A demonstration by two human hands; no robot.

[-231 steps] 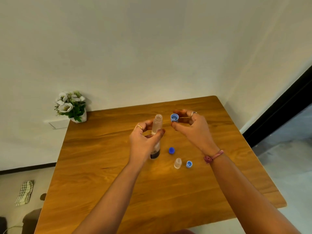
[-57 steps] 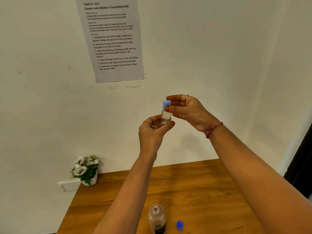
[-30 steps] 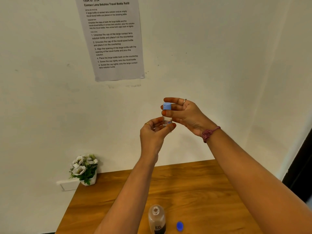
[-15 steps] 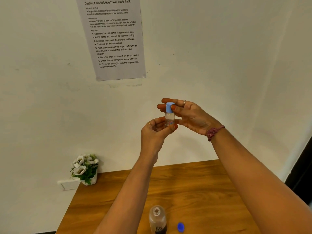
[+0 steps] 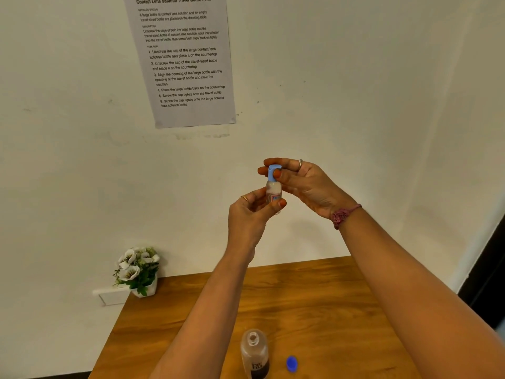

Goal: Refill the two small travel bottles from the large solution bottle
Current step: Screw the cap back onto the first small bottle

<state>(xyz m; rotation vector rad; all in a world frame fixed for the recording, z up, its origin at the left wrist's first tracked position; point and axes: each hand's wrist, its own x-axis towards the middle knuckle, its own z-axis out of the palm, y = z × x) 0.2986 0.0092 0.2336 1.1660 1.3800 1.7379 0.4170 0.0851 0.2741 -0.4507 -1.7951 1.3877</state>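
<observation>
I hold a small clear travel bottle (image 5: 273, 190) upright at chest height in front of the wall. My left hand (image 5: 251, 217) grips its lower body between thumb and fingers. My right hand (image 5: 303, 181) pinches the light blue cap (image 5: 273, 173) that sits on the bottle's neck. Down on the wooden table (image 5: 322, 302) the large solution bottle (image 5: 254, 354) stands uncapped, with its dark blue cap (image 5: 291, 363) lying just to its right. The second travel bottle is out of view.
A printed instruction sheet (image 5: 185, 58) hangs on the white wall. A small pot of white flowers (image 5: 139, 272) stands at the table's back left corner beside a wall socket (image 5: 109, 296). A dark door frame (image 5: 489, 269) runs along the right edge.
My right fingers have shifted around the light blue cap while my left hand keeps the small bottle steady. Both hands stay raised; the view has drifted slightly.
</observation>
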